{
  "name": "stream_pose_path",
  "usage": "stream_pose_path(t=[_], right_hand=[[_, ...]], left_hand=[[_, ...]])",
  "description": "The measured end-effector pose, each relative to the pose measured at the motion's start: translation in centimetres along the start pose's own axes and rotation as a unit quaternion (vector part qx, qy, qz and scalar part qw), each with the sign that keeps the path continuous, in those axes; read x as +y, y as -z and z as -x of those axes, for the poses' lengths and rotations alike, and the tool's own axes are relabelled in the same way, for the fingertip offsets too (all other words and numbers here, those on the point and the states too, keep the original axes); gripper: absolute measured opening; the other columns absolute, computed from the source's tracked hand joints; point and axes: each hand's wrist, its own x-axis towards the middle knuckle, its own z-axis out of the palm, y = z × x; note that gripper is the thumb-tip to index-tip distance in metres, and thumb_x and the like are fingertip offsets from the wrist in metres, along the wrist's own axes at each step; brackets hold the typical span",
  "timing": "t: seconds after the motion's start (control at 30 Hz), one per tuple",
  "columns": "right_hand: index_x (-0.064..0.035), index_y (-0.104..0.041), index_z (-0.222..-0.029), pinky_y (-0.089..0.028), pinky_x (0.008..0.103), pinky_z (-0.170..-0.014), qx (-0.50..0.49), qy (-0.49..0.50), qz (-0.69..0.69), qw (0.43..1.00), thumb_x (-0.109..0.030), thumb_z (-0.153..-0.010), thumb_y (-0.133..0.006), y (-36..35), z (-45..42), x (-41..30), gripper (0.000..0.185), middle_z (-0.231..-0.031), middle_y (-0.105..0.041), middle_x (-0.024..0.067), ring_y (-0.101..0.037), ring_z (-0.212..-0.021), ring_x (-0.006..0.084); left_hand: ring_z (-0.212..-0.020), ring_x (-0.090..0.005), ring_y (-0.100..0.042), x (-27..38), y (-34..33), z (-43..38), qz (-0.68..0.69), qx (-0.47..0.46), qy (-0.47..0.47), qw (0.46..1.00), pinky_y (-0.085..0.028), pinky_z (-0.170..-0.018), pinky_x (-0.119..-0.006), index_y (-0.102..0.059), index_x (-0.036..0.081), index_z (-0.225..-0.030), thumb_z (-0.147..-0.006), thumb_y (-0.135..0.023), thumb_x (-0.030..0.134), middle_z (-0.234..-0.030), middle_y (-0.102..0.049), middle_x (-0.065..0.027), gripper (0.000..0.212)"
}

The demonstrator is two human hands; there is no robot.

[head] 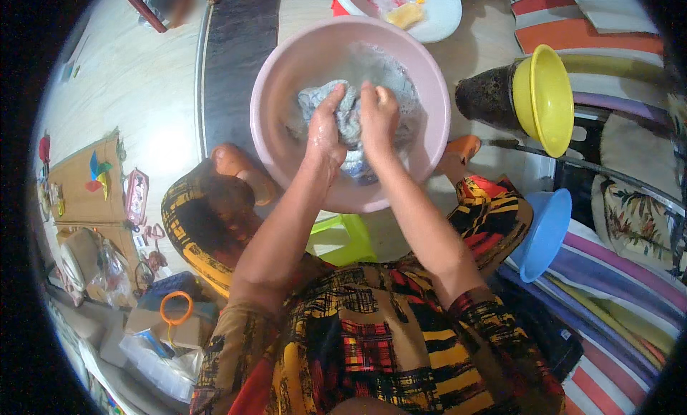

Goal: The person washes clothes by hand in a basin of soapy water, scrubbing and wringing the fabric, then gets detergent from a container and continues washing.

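A wet, patterned grey-blue cloth (349, 117) is bunched between my hands, over cloudy, sudsy water in a large pink basin (260, 114). My left hand (326, 127) grips the cloth's left side, thumb on top, the skin wet. On its other side, my right hand (377, 114) is closed around a fold of the same cloth. Part of the fabric hangs down into the water below my wrists. Foam (410, 101) floats along the basin's right side. What lies under the water is hard to make out.
Beyond the basin stands a pale bowl (448, 15) holding a yellowish piece and something pink. To the right are a yellow bowl (555, 101) on a dark stand and a blue basin (553, 235). A green plastic stool (359, 243) is beneath me. Cardboard boxes (86, 189) stand left.
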Motion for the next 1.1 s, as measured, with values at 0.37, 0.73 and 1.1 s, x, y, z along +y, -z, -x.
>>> stream_pose_path(t=[0.37,0.73,1.1], right_hand=[[0.0027,-0.051,-0.064,-0.038,0.0441,-0.060,0.046,0.056,0.024,0.997,-0.031,-0.086,-0.049,-0.1,0.4,-1.5,0.039,-0.067,-0.053,0.0215,-0.052,-0.064,0.0374],[-0.0009,-0.052,-0.064,-0.039,0.0437,-0.056,0.006,0.048,0.018,0.999,-0.033,-0.083,-0.054,0.0,1.9,-1.5,0.037,-0.065,-0.053,0.0199,-0.053,-0.062,0.0376],[0.0001,-0.047,-0.066,-0.038,0.0417,-0.056,-0.003,0.137,0.028,0.990,-0.024,-0.083,-0.055,-0.8,3.7,-2.0,0.031,-0.064,-0.051,0.0178,-0.050,-0.061,0.0350]], left_hand=[[-0.070,-0.0173,-0.059,0.3,-0.7,0.6,-0.043,0.045,0.025,0.998,-0.048,-0.066,-0.029,-0.057,0.009,-0.090,-0.082,-0.057,0.030,-0.081,-0.061,-0.0045,0.023],[-0.064,-0.0157,-0.056,0.8,-0.2,0.3,-0.059,0.016,0.029,0.998,-0.048,-0.061,-0.030,-0.056,0.011,-0.084,-0.084,-0.055,0.033,-0.072,-0.058,-0.0028,0.022],[-0.063,-0.0157,-0.055,0.4,1.5,-0.5,-0.038,-0.001,-0.026,0.999,-0.046,-0.058,-0.029,-0.057,0.009,-0.089,-0.086,-0.052,0.028,-0.075,-0.058,-0.0029,0.020]])
